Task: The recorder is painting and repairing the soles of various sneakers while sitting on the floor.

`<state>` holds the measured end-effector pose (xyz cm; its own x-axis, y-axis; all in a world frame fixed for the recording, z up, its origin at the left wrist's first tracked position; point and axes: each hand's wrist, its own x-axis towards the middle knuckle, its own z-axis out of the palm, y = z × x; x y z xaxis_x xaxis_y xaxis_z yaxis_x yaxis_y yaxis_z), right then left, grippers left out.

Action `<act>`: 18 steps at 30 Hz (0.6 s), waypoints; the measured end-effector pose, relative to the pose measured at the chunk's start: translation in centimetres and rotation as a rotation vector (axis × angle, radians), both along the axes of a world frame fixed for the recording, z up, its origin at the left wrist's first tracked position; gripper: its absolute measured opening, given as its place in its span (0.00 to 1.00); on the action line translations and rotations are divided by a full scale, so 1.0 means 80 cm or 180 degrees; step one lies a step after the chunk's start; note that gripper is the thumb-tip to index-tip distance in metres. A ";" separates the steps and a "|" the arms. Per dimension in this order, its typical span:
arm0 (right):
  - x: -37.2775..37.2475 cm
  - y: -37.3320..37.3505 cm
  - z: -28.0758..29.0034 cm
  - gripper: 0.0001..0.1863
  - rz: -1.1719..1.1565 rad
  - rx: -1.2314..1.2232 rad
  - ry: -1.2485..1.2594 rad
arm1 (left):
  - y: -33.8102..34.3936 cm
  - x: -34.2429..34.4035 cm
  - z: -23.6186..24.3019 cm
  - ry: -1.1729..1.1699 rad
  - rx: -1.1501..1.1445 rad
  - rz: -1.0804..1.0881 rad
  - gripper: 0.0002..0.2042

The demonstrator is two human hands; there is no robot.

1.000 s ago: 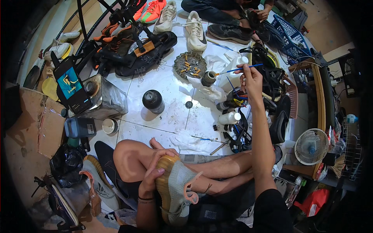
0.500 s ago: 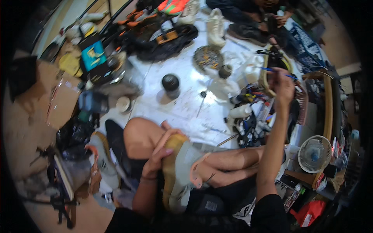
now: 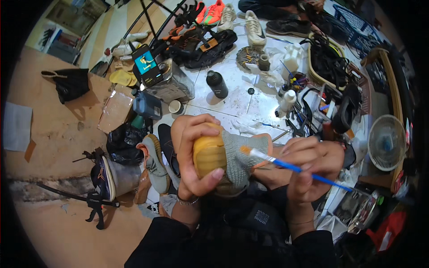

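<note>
Our left hand [image 3: 190, 156] curls firmly around the yellowish sole [image 3: 210, 156] of a grey knit shoe [image 3: 237, 169] above our lap. Our right hand [image 3: 310, 167] pinches a blue brush [image 3: 288, 165], bristles over the upper; we cannot tell whether they touch. Beyond, a black bottle [image 3: 217, 84] and ashtray [image 3: 246, 56] rest on white tiles [image 3: 234, 98].

Looks like an informal shoe workshop, spread over a white tiled floor [image 3: 239, 96], crowded with orange sneakers [image 3: 213, 13], a cream sneaker [image 3: 254, 30] and a black sneaker [image 3: 289, 27], and stocked with a black bottle [image 3: 217, 85], a square metal can [image 3: 179, 87], a blue plastic canister [image 3: 147, 106] and a bar clamp [image 3: 94, 203]. Further told by a blue-handled paintbrush [image 3: 287, 165], held close to a grey knit shoe [image 3: 239, 161].
</note>
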<state>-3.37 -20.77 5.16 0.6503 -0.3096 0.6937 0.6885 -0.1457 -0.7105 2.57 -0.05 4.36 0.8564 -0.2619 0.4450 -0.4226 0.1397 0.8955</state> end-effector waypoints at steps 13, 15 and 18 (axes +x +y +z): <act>-0.065 -0.019 0.029 0.14 -0.0022 -0.0585 0.0491 | -0.057 -0.040 0.021 -0.1211 0.0559 0.0368 0.31; -0.067 -0.019 0.031 0.14 -0.0133 -0.0600 0.0477 | -0.060 -0.041 0.023 -0.1236 0.0439 0.0317 0.32; -0.069 -0.020 0.032 0.14 -0.0170 -0.0503 0.0511 | -0.056 -0.040 0.030 -0.1392 0.1015 0.0187 0.30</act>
<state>-8.92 -22.34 7.69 0.7419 -0.2421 0.6253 0.5568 -0.2972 -0.7757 -0.67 -4.53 6.77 0.6265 -0.3994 0.6694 -0.7641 -0.1451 0.6286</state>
